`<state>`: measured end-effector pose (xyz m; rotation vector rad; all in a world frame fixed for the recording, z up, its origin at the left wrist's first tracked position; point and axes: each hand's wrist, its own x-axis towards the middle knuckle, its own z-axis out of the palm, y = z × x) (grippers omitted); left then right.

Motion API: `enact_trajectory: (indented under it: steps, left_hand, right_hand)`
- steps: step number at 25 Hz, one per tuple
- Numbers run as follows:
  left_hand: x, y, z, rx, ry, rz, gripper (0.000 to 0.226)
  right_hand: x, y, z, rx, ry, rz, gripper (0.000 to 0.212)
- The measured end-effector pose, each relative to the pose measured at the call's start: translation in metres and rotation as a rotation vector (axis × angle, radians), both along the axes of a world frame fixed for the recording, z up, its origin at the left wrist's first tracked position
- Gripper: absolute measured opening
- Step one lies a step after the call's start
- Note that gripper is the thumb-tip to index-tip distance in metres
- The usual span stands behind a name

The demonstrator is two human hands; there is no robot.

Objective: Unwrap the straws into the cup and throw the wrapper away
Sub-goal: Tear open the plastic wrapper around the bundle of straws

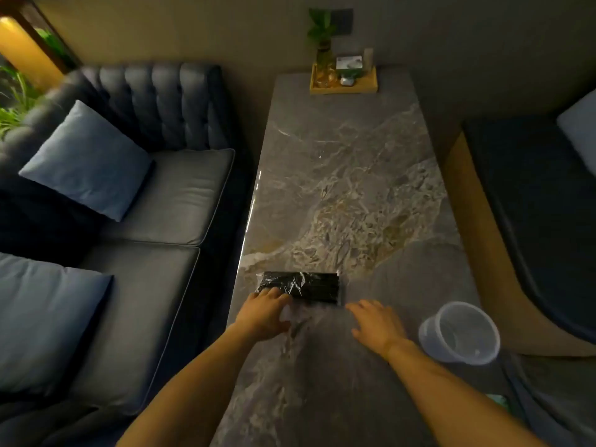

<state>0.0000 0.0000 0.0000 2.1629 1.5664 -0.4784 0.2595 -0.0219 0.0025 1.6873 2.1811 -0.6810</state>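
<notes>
Head view: I see the wrapped pack of black straws (301,288) lying flat near the bench's (348,195) left edge, still sealed in clear film. My left hand (266,312) has its fingertips on the pack's near left corner, fingers bent over it; a real grip I can't confirm. My right hand (375,324) is spread flat, holding nothing, just beside the pack's right end. The clear cup (459,333) lies tipped on its side near the right edge, right of that hand. Tray with plant (343,79) at the far end, well apart. Sofa (129,195) along the left edge. Mid-bench is bare marble.
</notes>
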Motion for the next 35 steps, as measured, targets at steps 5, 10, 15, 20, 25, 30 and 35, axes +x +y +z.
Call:
enact_trajectory:
  steps: [5,10,15,20,25,30,35]
  left_hand:
    - [0.01,0.037,-0.024,0.172,-0.042,-0.091,0.075]
    - [0.011,0.046,-0.051,0.153,-0.036,-0.084,0.083]
    - [0.011,0.046,-0.062,0.182,-0.054,-0.077,0.069]
    - [0.014,0.041,-0.06,0.199,-0.077,-0.065,0.056]
    - [0.017,0.019,-0.057,0.159,-0.105,-0.105,0.053]
    - [0.026,-0.009,-0.043,0.038,-0.175,-0.07,0.053]
    - [0.035,-0.035,-0.027,-0.07,-0.325,0.072,0.043]
  right_hand:
    - [-0.012,0.033,-0.017,0.067,-0.016,0.032,0.079]
    - [-0.027,0.057,-0.038,0.035,-0.086,0.125,0.091]
    - [-0.033,0.072,-0.056,0.078,-0.083,0.163,0.084]
    - [-0.026,0.065,-0.06,0.066,-0.039,0.196,0.08]
    - [-0.015,0.026,-0.055,0.071,0.042,0.133,0.082]
    - [-0.006,-0.022,-0.054,0.103,0.184,-0.024,0.063]
    - [0.007,-0.045,-0.027,-0.035,0.679,-0.415,0.039]
